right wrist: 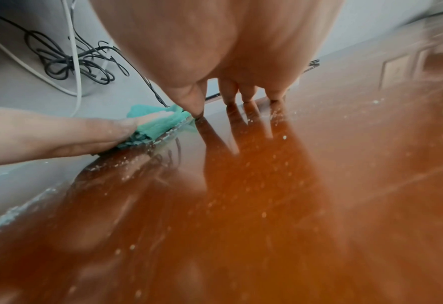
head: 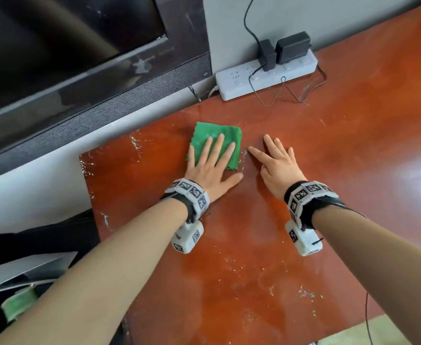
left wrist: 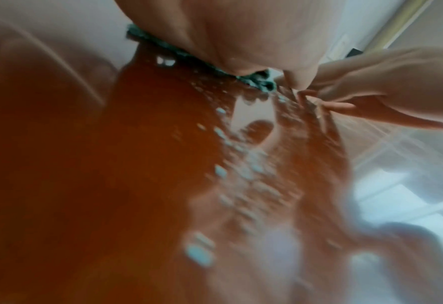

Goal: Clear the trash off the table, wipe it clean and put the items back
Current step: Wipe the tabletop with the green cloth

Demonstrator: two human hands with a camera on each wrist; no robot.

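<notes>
A folded green cloth lies on the glossy reddish-brown table near its back left corner. My left hand presses flat on the cloth with straight, spread fingers. My right hand lies flat on the bare table just right of the cloth, fingers spread, holding nothing. In the right wrist view the cloth shows under the left hand's fingers, and the right hand's fingertips touch the table. The left wrist view is blurred; a strip of cloth peeks from under the palm. Pale specks and wet streaks dot the table.
A white power strip with two black adapters and thin black cables sits at the table's back edge against the wall. A dark monitor stands at the upper left. A grey panel and green-white object lie below the table's left edge.
</notes>
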